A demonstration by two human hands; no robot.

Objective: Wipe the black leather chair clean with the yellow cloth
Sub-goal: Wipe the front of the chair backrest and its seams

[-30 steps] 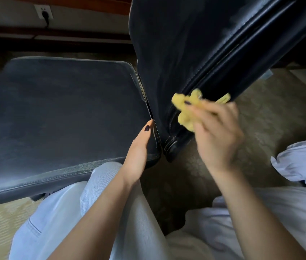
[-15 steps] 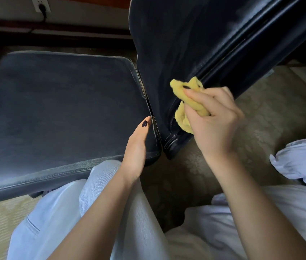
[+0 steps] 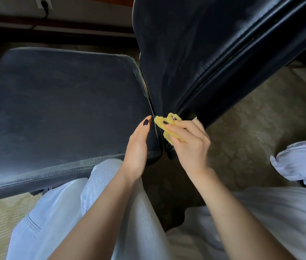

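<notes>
Concerns a black leather chair (image 3: 110, 91) viewed from its side, with the flat square seat cushion (image 3: 54, 119) taken as marker for all else. Shows, against a second ago, a wipe carried down the stitched side edge of the tall padded backrest (image 3: 195, 34): then well above the seat, now at the backrest's foot, level with the seat and just beside its near back corner. Means, most likely, one full downward pass along that seam about done, with the gap between seat and backrest, or the dull, streaky seat top, a fair next target. Keeps the left hand (image 3: 139, 145) where it was, fingers straight and flat on that same corner of the seat, holding nothing, seemingly steadying the chair. Has the right hand (image 3: 189, 145) just past the seat's back edge, fingers and thumb pinching a small crumpled yellow cloth (image 3: 170, 136) against the backrest's lower end; cannot tell how firmly. Spreads a beige patterned carpet (image 3: 251, 119) out beyond the seat's back edge. Puts pale blue denim legs (image 3: 58, 222) against the seat's near edge. Leaves a heap of white fabric (image 3: 298, 160) well beyond the seat's back edge. Runs a dark skirting (image 3: 64, 35) along the wall past the seat's far edge, with a white wall socket and black plug (image 3: 42, 1) above it.
</notes>
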